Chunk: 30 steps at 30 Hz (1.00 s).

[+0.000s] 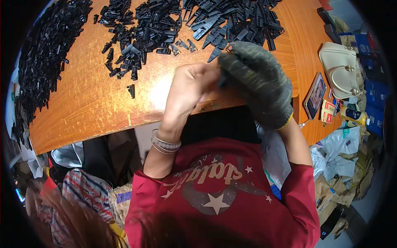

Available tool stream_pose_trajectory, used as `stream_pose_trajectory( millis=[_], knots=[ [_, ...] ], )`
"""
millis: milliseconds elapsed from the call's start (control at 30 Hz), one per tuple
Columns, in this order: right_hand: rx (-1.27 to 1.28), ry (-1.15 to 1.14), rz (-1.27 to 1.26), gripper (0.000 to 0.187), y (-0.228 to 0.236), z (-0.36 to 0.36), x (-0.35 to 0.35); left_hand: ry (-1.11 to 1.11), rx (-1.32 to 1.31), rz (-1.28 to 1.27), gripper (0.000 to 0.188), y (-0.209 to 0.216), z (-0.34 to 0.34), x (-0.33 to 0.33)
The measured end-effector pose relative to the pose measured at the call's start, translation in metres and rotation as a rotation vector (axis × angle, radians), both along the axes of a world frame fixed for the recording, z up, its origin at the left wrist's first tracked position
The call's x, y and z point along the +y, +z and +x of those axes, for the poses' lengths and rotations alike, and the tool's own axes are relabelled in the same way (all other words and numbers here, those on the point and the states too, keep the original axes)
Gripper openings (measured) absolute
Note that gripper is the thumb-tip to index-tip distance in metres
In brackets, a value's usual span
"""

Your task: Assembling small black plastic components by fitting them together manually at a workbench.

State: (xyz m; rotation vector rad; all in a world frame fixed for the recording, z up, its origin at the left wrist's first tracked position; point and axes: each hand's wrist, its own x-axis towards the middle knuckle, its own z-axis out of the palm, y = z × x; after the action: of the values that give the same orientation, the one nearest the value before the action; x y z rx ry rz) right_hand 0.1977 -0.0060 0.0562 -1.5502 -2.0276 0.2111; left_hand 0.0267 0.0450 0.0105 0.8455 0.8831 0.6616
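My bare left hand (pixel 187 86), with pale bracelets on its wrist, is raised at the table's near edge. Its fingers are pinched together and smeared by motion, so what they grip cannot be made out. Close against them is my right hand (pixel 258 80) in a camouflage knitted glove, curled round a small black plastic part (pixel 223 79). Most of that part is hidden by the glove. Just beyond the hands lies a pile of long flat black plastic parts (pixel 235 22).
A heap of smaller black clips (pixel 153 25) covers the table's (pixel 95 111) far middle, and tiny black pieces (pixel 45 49) crowd its left edge. One clip (pixel 131 91) lies alone. At right are a phone (pixel 315 96), a cream handbag (pixel 340 68) and a bottle (pixel 355 115).
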Motion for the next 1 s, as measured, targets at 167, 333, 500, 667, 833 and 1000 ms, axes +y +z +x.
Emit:
stream_pose_trajectory(
  millis=[167, 333, 500, 667, 833, 1000],
  knots=[
    [-0.033, 0.104, 0.155, 0.038, -0.004, 0.007, 0.002, 0.09, 0.39, 0.598, 0.015, 0.005, -0.014, 0.015],
    [0.034, -0.027, -0.114, 0.044, 0.006, 0.012, -0.013, 0.155, 1.09, 1.214, 0.021, -0.003, -0.005, 0.042],
    [-0.066, -0.056, -0.126, 0.044, 0.006, 0.012, -0.021, 0.086, 1.059, 1.308, 0.023, -0.007, -0.005, 0.039],
    [-0.01, -0.007, -0.281, 0.033, 0.003, 0.007, -0.024, -0.082, 0.673, 1.034, 0.01, -0.008, -0.026, -0.001],
    [0.02, 0.107, -0.269, 0.029, -0.013, -0.001, -0.016, -0.169, 0.585, 1.022, 0.015, -0.01, -0.035, -0.015],
    [-0.1, 0.142, -0.321, 0.03, -0.016, -0.009, -0.008, -0.153, 0.534, 1.029, 0.016, -0.013, -0.038, -0.015]
  ],
)
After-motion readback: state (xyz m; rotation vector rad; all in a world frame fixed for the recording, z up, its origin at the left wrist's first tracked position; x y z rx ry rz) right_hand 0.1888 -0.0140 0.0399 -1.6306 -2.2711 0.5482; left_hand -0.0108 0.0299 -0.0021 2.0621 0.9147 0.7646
